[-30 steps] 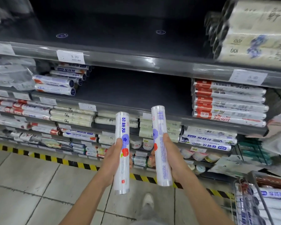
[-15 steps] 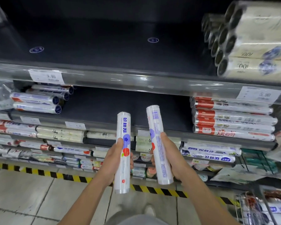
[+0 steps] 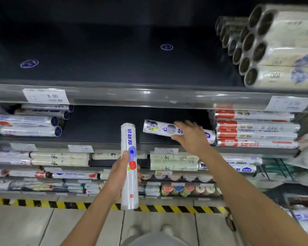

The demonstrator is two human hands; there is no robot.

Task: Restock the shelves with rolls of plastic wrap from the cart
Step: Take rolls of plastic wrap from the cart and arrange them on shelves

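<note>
Dark store shelving fills the frame. At centre right, the outstretched right hand clasps a shelf roll lying left-to-right on the middle shelf, marked "100". At centre, the left hand grips an upright roll bearing blue characters. Upper left, a price tag reads "9.90".

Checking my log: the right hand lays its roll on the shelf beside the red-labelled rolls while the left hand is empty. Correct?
No: in the head view the left hand grips an upright plastic wrap roll. The rest holds.
</note>
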